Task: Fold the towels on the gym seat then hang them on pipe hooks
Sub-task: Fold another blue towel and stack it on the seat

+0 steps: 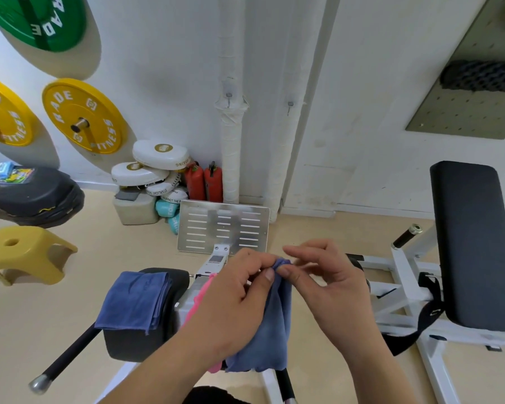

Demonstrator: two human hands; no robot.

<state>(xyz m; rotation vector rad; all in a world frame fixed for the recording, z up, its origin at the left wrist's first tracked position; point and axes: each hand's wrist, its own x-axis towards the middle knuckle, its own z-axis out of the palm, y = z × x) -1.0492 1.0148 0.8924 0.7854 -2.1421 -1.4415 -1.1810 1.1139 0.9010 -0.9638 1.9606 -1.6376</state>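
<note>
— Above the gym seat we hold the blue towel by its top edge, left hand and right hand close together, each pinching the bunched corner.
— Is it folded? It hangs long and rather crumpled.
— Not quite, we judge. We should slide our hands apart along the edge, draw it flat, then match corners, as on the folded towel lying on the seat.
— And the pink towel behind our left wrist?
— Later. First we want a neat fold, with a firm edge we can slip over a pipe hook on the wall.
</note>
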